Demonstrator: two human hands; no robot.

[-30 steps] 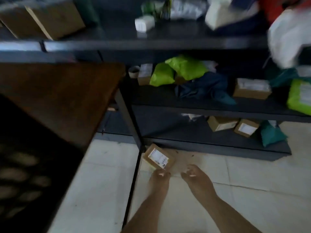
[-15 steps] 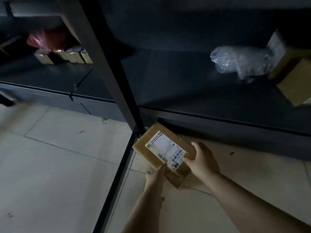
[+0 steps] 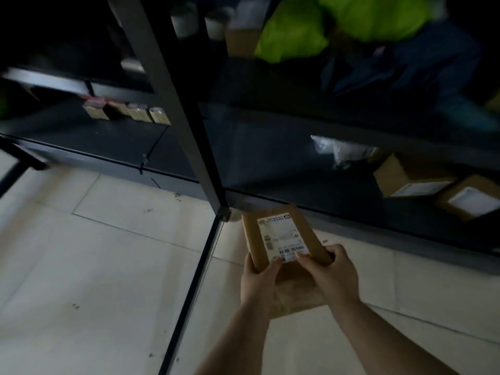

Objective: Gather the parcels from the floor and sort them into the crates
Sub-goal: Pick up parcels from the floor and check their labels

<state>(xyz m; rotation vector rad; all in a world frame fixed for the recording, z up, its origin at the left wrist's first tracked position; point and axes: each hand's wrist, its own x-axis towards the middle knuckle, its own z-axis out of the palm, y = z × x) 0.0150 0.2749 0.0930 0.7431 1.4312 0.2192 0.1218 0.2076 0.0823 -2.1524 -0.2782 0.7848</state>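
head view: dim, blurred toward the top of frame
parcel: flat brown cardboard parcel [image 3: 284, 239], lower centre of frame, white shipping label [image 3: 281, 238] facing up, far end tilted away toward the shelving, held above the floor
left hand: left hand [image 3: 258, 280] lower centre, forearm rising from the bottom edge; thumb lies on top of the parcel's near left corner, fingers go under it and are hidden; grips the parcel
right hand: right hand [image 3: 330, 274] just right of the left hand, forearm entering from lower right; thumb on the label's near edge, fingers curled round the parcel's right side; grips the parcel
second item under hands: brown paper or cardboard piece [image 3: 295, 296] below the parcel, between the wrists; cannot tell whether held or lying on the floor
floor: pale tiled floor [image 3: 94, 266], lower left and lower right
rack: dark metal shelving [image 3: 270, 158] across the upper half, upright post [image 3: 173, 104] running diagonally down to a foot just left of the parcel
shelf right: two cardboard boxes [image 3: 405, 177] with white labels on the bottom shelf, right edge; clear plastic bag [image 3: 338, 150] beside them
shelf top: lime-green bags [image 3: 338, 25] upper centre, dark blue bag [image 3: 405, 74] to their right
shelf left: row of small boxes [image 3: 127, 113] at mid left, blurred
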